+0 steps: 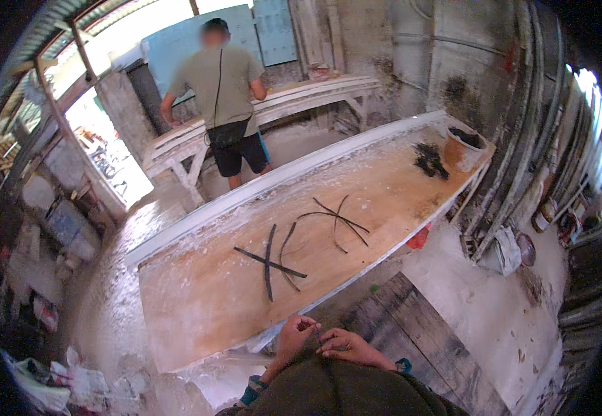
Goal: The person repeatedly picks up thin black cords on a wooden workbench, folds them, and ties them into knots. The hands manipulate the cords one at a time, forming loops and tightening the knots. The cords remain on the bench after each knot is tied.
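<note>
Close to my body, below the near edge of the wooden work table [197, 298], both hands come together. My left hand [297, 338] has its fingers curled in a pinch. Beside it my right hand [351, 346] is pinched too, its fingertips almost touching the left ones. Whatever lies between the fingers is too small and dark to make out. On the tabletop ahead, several thin dark strips [270, 267] lie crossed over each other. To their right is a second crossed group of thinner dark strips [335, 220].
A brown bucket [461, 151] with dark contents stands at the table's far right, beside a dark clump [430, 161]. A long white rail [287, 180] edges the far side. Another person [221, 90] works at a back bench [315, 91]. Dark planks [419, 340] lie at my right.
</note>
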Available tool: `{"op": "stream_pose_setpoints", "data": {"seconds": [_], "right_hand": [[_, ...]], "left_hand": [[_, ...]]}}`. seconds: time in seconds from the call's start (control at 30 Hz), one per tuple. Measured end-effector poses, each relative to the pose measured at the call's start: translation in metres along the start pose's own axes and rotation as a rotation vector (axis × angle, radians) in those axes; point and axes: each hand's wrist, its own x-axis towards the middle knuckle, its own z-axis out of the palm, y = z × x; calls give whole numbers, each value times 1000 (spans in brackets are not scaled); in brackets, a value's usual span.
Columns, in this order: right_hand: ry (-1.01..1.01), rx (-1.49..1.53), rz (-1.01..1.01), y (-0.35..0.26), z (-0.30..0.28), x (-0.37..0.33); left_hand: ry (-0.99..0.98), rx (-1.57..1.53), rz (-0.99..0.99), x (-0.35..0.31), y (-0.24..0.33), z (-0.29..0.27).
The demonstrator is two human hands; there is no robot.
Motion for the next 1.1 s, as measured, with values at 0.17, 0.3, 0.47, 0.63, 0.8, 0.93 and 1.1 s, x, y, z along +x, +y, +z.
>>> {"op": "stream_pose_setpoints", "data": {"seconds": [0.17,0.3,0.47,0.63,0.8,0.93,1.1], "right_hand": [[-64,49,11,10,-7,-5],[73,235,230,16,-8,-9],[447,-84,274,41,-25,3],[592,-471,208,60,-43,46],[741,-377,-24,62,-56,103],[570,-139,136,73,-63,140],[371,-218,84,79,-70,174]], "left_hand": [[-50,49,48,-18,-11,16],[-48,139,26,-29,-14,33],[-353,-129,100,-17,-31,31],[-557,-278,168,20,14,24],[-575,-244,296,71,36,-8],[-399,-219,227,101,16,-29],[-7,-190,-12,120,11,-80]]}}
